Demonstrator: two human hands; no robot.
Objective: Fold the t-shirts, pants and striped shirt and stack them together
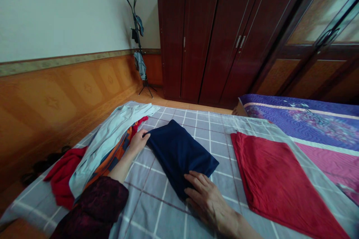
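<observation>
A navy blue garment (pixel 182 151), folded into a flat rectangle, lies on the grey checked bed sheet (pixel 148 209). My left hand (pixel 138 142) pinches its far left corner between thumb and fingers. Near the lower right end of the cloth, my right hand (pixel 203 198) rests with fingers extended, the fingertips touching the fabric; the thumb side is partly hidden. To the right lies a folded red garment (pixel 277 179), apart from both hands.
A loose heap with a pale blue garment (pixel 109 130), an orange and blue one (pixel 112 160) and a red one (pixel 63 173) lies along the left. A purple quilt (pixel 314 119) covers the right side. Beyond stand a dark wardrobe (pixel 202 37) and a coat rack (pixel 138 33).
</observation>
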